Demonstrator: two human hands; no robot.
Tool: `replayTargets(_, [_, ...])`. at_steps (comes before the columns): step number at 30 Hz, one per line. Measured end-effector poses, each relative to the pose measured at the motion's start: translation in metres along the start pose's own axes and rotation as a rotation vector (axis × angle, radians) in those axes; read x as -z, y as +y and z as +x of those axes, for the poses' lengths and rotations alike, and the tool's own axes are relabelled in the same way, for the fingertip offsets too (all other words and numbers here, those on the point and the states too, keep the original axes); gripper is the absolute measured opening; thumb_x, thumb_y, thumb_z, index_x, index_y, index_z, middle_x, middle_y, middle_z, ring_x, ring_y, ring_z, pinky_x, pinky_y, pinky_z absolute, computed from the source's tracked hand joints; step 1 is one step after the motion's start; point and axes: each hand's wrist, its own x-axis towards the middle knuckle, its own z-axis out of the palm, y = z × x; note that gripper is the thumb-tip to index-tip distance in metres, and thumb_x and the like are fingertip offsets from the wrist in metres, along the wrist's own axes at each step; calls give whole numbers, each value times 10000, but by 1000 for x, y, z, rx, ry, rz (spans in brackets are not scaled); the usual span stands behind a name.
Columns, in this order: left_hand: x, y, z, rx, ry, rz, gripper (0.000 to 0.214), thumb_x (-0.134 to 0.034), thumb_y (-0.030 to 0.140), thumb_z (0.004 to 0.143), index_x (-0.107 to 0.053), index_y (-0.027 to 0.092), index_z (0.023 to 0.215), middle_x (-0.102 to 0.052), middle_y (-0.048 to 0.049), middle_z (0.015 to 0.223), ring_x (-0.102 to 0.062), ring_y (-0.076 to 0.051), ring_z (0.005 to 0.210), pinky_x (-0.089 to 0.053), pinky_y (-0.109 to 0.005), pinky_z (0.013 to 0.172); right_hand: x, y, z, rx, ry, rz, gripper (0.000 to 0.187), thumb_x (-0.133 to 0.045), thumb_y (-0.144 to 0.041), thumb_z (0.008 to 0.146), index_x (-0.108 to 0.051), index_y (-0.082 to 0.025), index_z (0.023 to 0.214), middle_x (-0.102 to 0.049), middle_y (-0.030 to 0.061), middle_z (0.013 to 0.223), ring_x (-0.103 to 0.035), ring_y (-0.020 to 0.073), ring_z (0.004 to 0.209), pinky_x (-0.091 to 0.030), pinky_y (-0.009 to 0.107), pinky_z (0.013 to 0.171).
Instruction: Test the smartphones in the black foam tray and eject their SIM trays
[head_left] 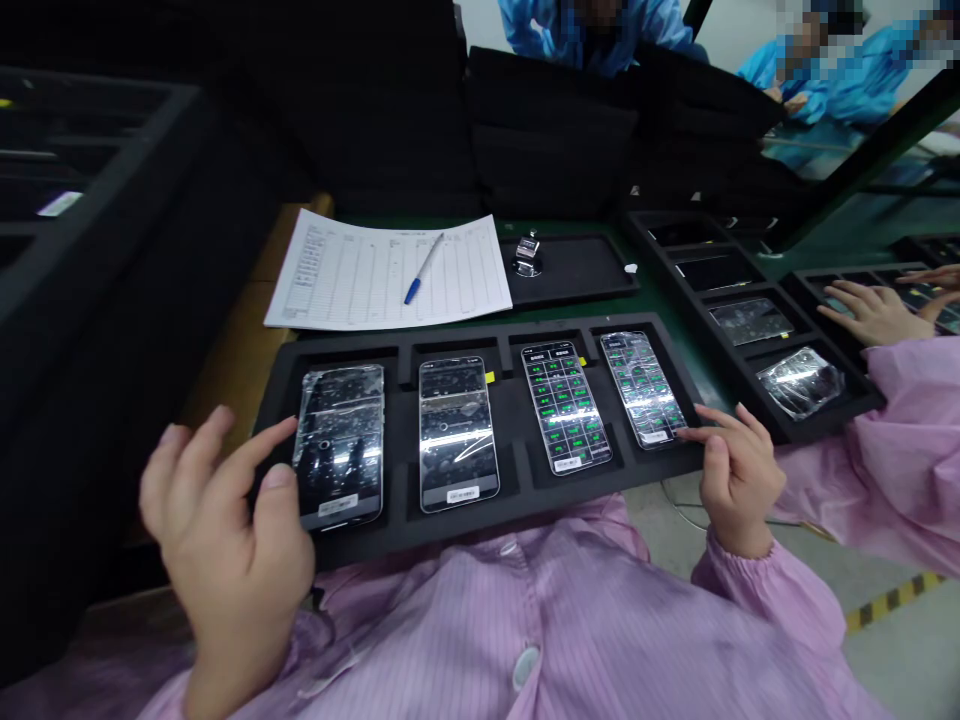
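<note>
Tabletop (652,302) green under phone tray (400,430); striped tape (892,602) on floor (919,655); left hand (225,530), right hand (739,475) spread

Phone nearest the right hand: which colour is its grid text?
Mostly green on this phone, in the head view.

The black rectangular four-compartment tray (401,450) has the look of matt foam. In it, the four dark flat phones (459,430) show glossy, glass-like faces; the one at eight o'clock carries a wrinkled, shiny transparent plastic film (341,405). At ten o'clock, the white printed sheet (360,280) is matt paper, and the slim blue-and-white pen (424,270) appears plastic. At six o'clock, the pink striped garment (465,640) is soft-looking, creased cloth.
</note>
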Motion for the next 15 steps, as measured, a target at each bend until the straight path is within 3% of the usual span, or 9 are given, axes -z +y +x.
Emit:
replayTargets(2, [0,0,-1,-2,-1,8,370,-532,324,941,-675,302,1281,-545,3,1493,-389,-320,1453,-250,-563,1221,-3,-14,4,37,-47,101,248,-455,-151,935,-689,-233,929,-749,7,846,-710,260,1046,-419,536,1101])
replayTargets(6, [0,-1,-2,10,-4,13,358,-525,308,944,-678,282,1268,-546,-17,1490,-384,-316,1456,-247,-562,1225,-12,-42,13,206,-344,257,281,-449,-185,916,-681,-232,1067,-766,28,989,-650,268,1188,-409,513,1118])
replayTargets(8, [1,-1,-1,12,-9,13,354,-523,307,945,-680,283,1262,-551,-21,1485,-384,-320,1456,-242,-570,1226,-15,-48,16,235,-395,268,289,-450,-189,914,-677,-229,1089,-766,29,995,-631,266,1221,-382,517,1143])
replayTargets(11, [1,0,-1,15,-17,0,351,-523,304,945,-683,290,1257,-560,-27,1474,-388,-329,1452,-246,-579,1222,-14,-47,17,227,-343,275,304,-431,-185,919,-677,-223,1092,-766,35,997,-647,271,1196,-385,537,1138])
replayTargets(15, [2,0,0,12,-20,-3,348,-521,307,950,-687,279,1254,-566,-47,1468,-392,-334,1448,-259,-582,1212,-8,-42,20,130,-168,267,301,-421,-183,939,-685,-229,1076,-763,39,989,-664,289,1162,-400,579,1118])
